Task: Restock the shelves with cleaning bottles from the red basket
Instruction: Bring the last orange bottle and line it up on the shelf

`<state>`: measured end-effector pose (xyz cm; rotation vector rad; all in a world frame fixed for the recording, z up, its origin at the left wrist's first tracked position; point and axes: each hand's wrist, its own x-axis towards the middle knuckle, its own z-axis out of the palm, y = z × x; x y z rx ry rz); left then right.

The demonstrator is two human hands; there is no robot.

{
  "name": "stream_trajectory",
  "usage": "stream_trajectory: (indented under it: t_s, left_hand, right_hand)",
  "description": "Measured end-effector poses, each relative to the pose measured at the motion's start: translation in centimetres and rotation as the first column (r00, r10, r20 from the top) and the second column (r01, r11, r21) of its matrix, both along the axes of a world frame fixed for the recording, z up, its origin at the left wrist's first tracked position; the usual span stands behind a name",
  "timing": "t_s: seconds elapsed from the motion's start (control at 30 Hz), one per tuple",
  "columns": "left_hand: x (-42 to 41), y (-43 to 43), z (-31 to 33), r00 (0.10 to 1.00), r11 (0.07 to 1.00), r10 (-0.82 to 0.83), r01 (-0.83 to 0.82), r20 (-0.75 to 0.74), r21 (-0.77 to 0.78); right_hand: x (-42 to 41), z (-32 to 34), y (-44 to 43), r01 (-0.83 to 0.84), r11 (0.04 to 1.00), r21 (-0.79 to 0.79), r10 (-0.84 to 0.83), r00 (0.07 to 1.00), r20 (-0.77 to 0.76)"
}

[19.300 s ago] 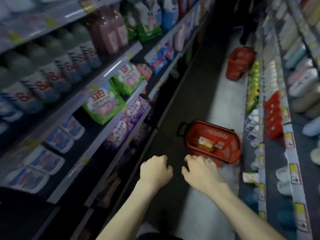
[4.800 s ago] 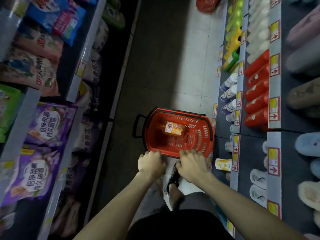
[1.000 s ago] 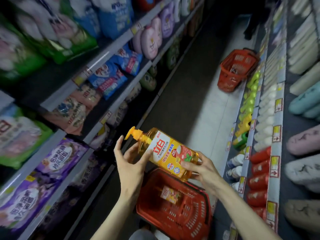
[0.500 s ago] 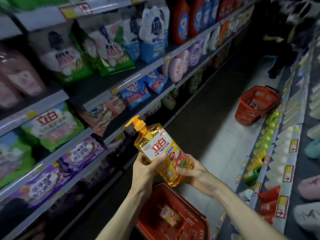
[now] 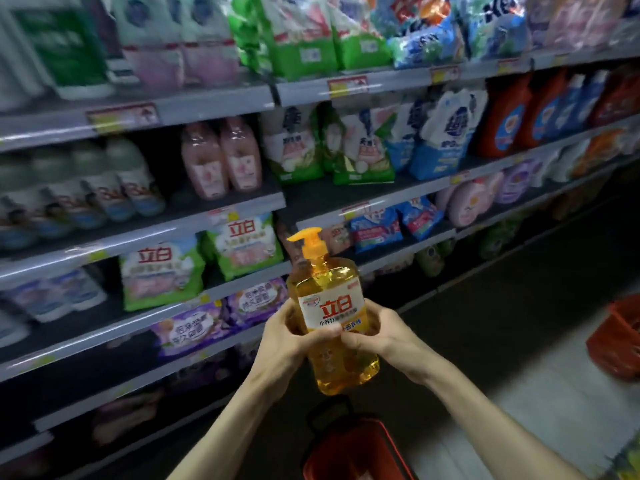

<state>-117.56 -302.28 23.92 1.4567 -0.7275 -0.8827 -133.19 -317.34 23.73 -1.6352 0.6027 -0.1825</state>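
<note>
Shelves (image 5: 138, 233): left and top, full of soap bags.
Left hand (image 5: 287, 337): fingers curled round the bottle's left side.
Bottle (image 5: 329, 306): middle of frame, upright, label facing the person, maybe for reading.
Red basket (image 5: 356, 452): bottom middle, under the bottle.
Right hand (image 5: 377, 334): fingers grip the right side, likely to steady it.

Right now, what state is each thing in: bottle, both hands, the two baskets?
yellow pump bottle: upright, pump on, not yet shelved.
left hand: grips the bottle.
right hand: grips the bottle.
red basket: below the hands, contents out of view.
second red basket: on the floor at right, partly cropped.
</note>
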Motion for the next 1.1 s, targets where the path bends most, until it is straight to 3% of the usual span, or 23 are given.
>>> stream_trajectory:
  t_s: [0.17, 0.47, 0.83, 1.1]
  left_hand:
    - [5.1, 5.9, 3.4, 0.985, 0.998, 0.063, -0.058, 0.163, -0.035]
    - [14.3, 22.7, 6.5, 0.928, 0.961, 0.275, -0.264, 0.250, -0.079]
    - [22.1, 40.3, 8.9, 0.772, 0.849, 0.529, -0.483, 0.354, -0.216]
    - [26.0, 47.4, 11.3, 0.635, 0.736, 0.671, -0.634, 0.382, -0.239]
  right_hand:
    - [6.6, 2.2, 5.2, -0.019, 1.000, -0.022, 0.021, 0.995, 0.100]
    - [19.3, 6.5, 19.3, -0.094, 0.995, 0.042, 0.078, 0.954, 0.291]
    - [33.3, 9.6, 35.4, -0.318, 0.948, 0.006, 0.293, 0.882, 0.370]
    - [41.1, 12.0, 42.5, -0.458, 0.887, -0.066, 0.444, 0.803, 0.398]
